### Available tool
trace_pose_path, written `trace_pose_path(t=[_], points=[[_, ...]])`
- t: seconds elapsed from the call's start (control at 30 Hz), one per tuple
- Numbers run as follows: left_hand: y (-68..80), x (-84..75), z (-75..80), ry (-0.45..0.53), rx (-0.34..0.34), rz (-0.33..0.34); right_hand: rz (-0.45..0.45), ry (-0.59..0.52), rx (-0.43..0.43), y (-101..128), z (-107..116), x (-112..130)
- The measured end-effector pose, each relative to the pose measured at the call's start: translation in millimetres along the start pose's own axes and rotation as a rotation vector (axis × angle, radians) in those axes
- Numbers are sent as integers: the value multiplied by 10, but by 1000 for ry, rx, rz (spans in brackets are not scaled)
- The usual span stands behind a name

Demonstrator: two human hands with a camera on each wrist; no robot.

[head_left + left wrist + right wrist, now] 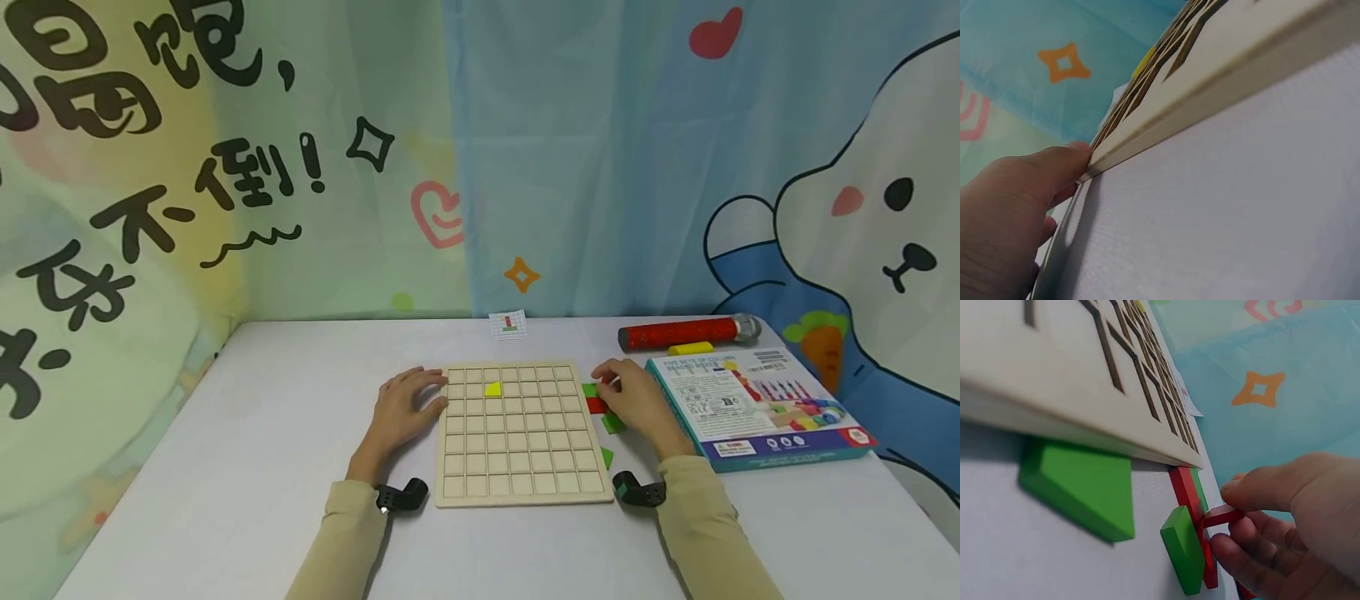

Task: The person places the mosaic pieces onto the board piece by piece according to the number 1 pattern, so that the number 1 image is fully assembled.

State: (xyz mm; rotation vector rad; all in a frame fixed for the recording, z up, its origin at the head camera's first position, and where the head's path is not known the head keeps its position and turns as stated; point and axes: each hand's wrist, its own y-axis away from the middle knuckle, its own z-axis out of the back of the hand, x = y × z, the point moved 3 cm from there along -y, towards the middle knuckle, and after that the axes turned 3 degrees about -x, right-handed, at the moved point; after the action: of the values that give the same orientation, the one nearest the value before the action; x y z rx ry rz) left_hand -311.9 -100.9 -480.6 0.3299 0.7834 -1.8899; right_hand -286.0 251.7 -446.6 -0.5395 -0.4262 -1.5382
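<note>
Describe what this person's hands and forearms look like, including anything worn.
The left hand and right hand are bare, without gloves. Long khaki fabric sleeves cover the forearms. Each wrist carries a compact black camera device on a dark band; no cables show.

Beige gridded board point(517, 435), red block point(1224, 516)

Pinching a red block point(1221, 517), a right hand point(637, 404) occupies a narrow strip, with a wooden grid board point(525, 450) blocking its left, a printed box point(761, 408) its right, and green blocks point(1183, 550) crowding its near side; beyond the grip, white tablecloth point(570, 340) lies open left of a microphone point(678, 335).
</note>
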Motion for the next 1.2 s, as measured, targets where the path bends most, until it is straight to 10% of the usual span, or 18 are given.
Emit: trace_pose_path(t=[1.2], points=[[22,-11,14,45,-32,-41,121,-204,-19,60,-97,271]])
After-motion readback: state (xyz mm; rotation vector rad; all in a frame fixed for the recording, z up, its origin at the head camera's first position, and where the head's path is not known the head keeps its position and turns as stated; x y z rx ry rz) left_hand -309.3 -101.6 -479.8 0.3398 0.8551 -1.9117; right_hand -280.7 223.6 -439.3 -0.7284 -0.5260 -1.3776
